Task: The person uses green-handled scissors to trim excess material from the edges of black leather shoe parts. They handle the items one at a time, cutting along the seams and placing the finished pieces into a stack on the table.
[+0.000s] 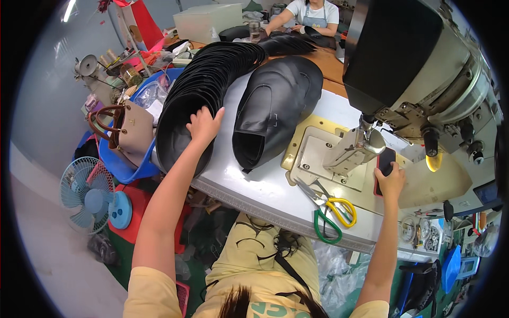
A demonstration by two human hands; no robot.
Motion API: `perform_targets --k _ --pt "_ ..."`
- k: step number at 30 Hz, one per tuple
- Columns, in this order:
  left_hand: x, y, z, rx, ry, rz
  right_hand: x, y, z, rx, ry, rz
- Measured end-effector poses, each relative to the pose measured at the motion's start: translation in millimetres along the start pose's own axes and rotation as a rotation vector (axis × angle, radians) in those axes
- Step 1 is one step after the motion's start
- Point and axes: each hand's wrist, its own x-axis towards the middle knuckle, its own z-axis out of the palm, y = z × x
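My left hand (204,124) is closed on the near edge of a long, curved stack of black leather shoe uppers (209,74), nested one in another. Its fingertips are partly hidden behind that edge. Just right of the stack, a separate group of black uppers (273,95) lies on the white table with a dark opening towards me. Over on the right, my right hand (391,180) grips the lower part of a dark phone (386,161) beside the sewing machine's post (350,151).
Scissors (331,209) with yellow and green handles lie near the table's front edge. The sewing machine head (419,63) overhangs the right side. A handbag (132,130) sits in a blue tub (122,164) at left, above a fan (87,196). Another person (315,16) works at the far table.
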Motion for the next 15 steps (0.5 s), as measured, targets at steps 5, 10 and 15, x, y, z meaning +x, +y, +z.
perform_targets --k 5,10,15 --pt "30.4 -5.7 13.5 0.044 0.169 0.099 -2.6 1.4 4.9 -0.025 0.046 0.035" --pt "36.2 -16.5 23.0 -0.214 0.22 0.206 -8.0 7.9 5.4 0.048 0.12 -0.036" --pt "-22.0 -2.4 -8.5 -0.507 0.446 0.398 -74.5 -38.8 -45.9 0.249 0.206 -0.32"
